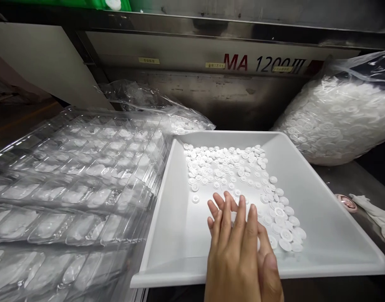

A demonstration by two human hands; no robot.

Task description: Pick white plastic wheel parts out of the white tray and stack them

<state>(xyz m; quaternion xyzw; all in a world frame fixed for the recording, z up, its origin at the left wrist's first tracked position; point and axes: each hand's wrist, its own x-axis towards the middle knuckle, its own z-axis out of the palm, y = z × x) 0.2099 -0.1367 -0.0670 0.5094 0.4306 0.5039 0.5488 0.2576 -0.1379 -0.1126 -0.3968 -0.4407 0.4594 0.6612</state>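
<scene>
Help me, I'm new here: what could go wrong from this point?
The pressed-together hands cover some loose white discs; a quick sweep could flick some over the white tray's low rim. The tray seems to lean against the clear blister trays, so it might shift.

— What do you see on my left?
— I see a stack of clear trays (69,184), with a crinkly empty bag (154,105) behind it.
— And on my right?
— A big bag of white pieces (340,121), a white glove (376,216), and the gray machine (211,63) at the back
</scene>
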